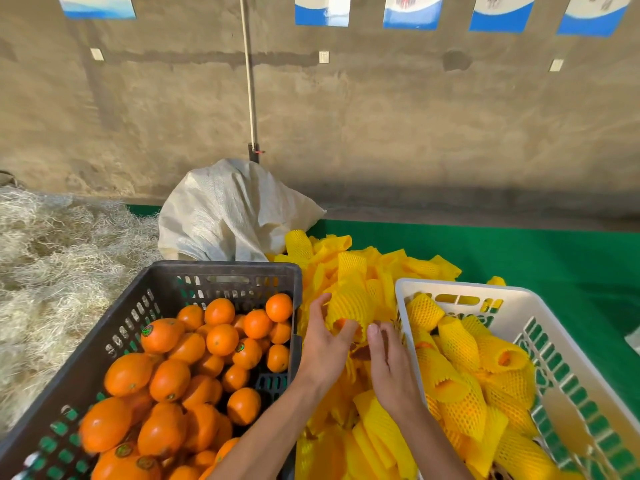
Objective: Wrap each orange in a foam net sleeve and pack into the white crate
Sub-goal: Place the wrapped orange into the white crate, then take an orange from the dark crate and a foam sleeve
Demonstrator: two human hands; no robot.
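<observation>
I see the left hand (323, 344) curled round a sleeved orange (349, 311), held over the yellow sleeve pile (349, 268) just left of the white crate (540, 306). My right hand (389, 363) hangs beside it, fingers straight, gripping nothing. Wrapped oranges (460, 344) lie inside the crate; the dark crate (166, 282) of bare oranges (221, 339) stands further left.

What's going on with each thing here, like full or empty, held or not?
Black crate: heaped with bare oranges.
White crate: partly filled with wrapped oranges.
Foam sleeve: held by the left hand, an orange showing at its open end.
Right hand: beside the sleeve, grip unclear.
Sleeve pile: loose between crates.
White sack: slumped behind.
</observation>
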